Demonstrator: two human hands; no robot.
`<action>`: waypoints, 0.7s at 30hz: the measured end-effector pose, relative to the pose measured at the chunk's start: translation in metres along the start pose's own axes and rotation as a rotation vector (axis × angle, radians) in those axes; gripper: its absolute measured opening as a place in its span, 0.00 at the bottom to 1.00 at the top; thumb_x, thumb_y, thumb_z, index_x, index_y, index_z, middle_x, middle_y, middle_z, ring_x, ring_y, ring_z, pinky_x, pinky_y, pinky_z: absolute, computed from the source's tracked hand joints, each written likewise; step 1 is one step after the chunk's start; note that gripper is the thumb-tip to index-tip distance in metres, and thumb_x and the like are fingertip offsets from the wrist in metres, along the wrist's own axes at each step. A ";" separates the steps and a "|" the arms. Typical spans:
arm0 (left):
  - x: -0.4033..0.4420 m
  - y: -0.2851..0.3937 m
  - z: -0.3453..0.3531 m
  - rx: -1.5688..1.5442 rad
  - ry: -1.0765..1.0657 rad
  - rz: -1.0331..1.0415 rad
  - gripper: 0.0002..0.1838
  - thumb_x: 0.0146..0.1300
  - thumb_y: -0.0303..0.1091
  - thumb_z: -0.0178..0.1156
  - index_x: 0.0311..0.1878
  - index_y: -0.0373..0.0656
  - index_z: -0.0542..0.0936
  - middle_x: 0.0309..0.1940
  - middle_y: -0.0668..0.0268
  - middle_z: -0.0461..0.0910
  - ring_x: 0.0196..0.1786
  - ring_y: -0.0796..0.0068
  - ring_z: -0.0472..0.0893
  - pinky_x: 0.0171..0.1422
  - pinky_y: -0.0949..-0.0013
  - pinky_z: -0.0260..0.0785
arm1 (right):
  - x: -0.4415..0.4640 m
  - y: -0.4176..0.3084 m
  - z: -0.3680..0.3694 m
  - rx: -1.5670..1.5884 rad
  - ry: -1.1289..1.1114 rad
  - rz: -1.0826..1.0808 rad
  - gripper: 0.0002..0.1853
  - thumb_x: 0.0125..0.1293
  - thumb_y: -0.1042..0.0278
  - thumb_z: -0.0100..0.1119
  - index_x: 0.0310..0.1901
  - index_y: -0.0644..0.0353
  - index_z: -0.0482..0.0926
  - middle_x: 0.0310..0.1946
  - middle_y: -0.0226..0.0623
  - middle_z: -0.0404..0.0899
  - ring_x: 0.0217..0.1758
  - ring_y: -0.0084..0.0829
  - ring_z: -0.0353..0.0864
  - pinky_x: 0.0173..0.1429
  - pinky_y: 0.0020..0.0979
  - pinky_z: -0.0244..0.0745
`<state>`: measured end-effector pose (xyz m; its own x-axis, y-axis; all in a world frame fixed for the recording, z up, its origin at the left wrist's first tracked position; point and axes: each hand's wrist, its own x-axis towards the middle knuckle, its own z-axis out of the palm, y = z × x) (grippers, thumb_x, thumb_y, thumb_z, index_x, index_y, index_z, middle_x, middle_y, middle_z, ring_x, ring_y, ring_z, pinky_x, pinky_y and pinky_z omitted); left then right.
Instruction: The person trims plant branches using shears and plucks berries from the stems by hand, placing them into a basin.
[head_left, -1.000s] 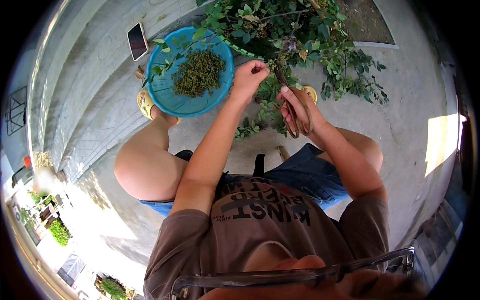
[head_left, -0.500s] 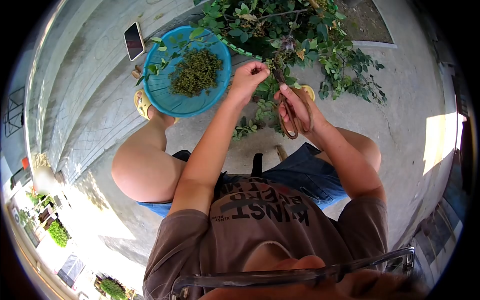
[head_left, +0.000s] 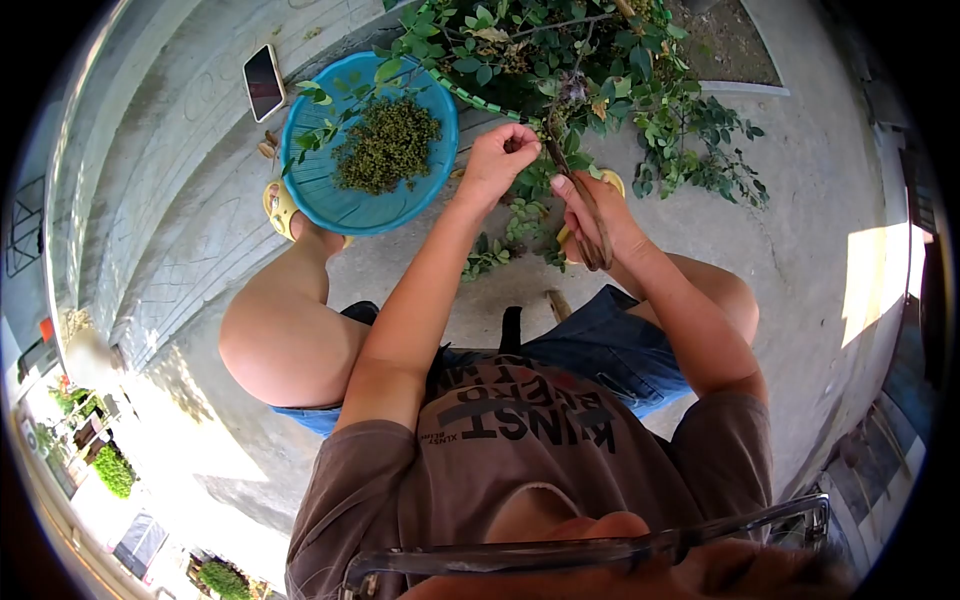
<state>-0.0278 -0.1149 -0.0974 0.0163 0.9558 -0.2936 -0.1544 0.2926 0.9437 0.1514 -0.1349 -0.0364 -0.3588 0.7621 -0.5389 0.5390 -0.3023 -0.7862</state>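
My right hand (head_left: 602, 212) is wrapped round a pair of scissors (head_left: 598, 250) with large, brownish looped handles. Its dark blades point up toward the leafy branches (head_left: 545, 60) and partly merge with the stems there. My left hand (head_left: 497, 160) is closed, fingertips pinched together just left of the blades. Something small and dark shows in its curled fingers, too small to make out. To its left, a round blue plastic basket (head_left: 330, 205) holds a heap of small green berries (head_left: 385, 145) in clusters. A few leafy sprigs hang over the basket's rim.
A phone (head_left: 264, 84) lies on the concrete step left of the basket. More leafy branches (head_left: 700, 150) spread over the floor at the right. My feet in yellow clogs (head_left: 281, 208) stand beside the basket and behind my right hand. A soil bed (head_left: 730, 45) lies at the upper right.
The scissors' handle loops, spread apart before, have come together in my right hand. My left hand stays pinched in nearly the same place. The whole view has shifted slightly.
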 end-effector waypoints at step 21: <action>-0.002 0.014 -0.025 -0.627 -0.030 -0.060 0.03 0.61 0.27 0.59 0.37 0.44 0.76 0.29 0.74 0.74 0.32 0.84 0.71 0.34 0.77 0.60 | -0.004 -0.020 -0.006 0.529 -0.047 -0.045 0.22 0.71 0.47 0.48 0.43 0.63 0.72 0.20 0.27 0.69 0.21 0.18 0.67 0.26 0.22 0.61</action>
<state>-0.0550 -0.1136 -0.0873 0.0692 0.9412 -0.3308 -0.7023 0.2815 0.6539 0.1471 -0.1283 -0.0166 -0.4129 0.7580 -0.5050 0.0692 -0.5268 -0.8472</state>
